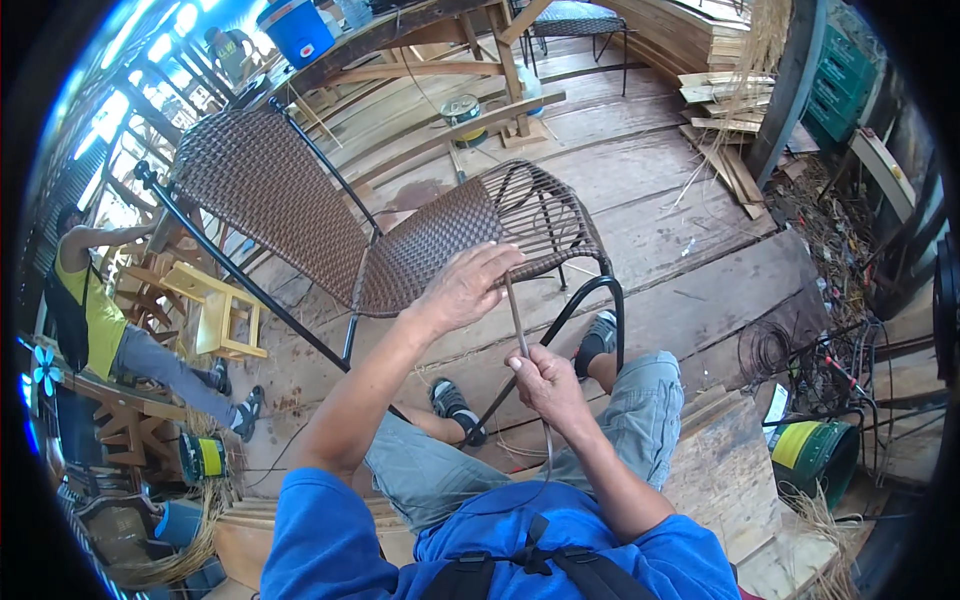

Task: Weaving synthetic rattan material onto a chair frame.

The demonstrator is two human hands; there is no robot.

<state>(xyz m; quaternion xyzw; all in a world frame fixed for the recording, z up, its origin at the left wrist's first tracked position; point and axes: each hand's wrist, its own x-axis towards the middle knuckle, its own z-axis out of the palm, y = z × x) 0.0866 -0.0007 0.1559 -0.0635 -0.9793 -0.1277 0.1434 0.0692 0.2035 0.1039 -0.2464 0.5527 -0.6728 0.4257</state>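
Thin brown rattan weaving strand [519, 322] runs near-vertical btwn hands: right hand [548, 385] fingers clenched on its lower part, left hand [468, 288] fingers loosely spread, touching its top end at front edge of brown woven-wicker, black-metal-frame chair [330, 215].

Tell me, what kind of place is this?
Probably a furniture workshop where chairs are woven. A half-woven brown wicker chair stands on the plank floor, the person's hands pull a weaving strand, and cut wood is stacked behind.
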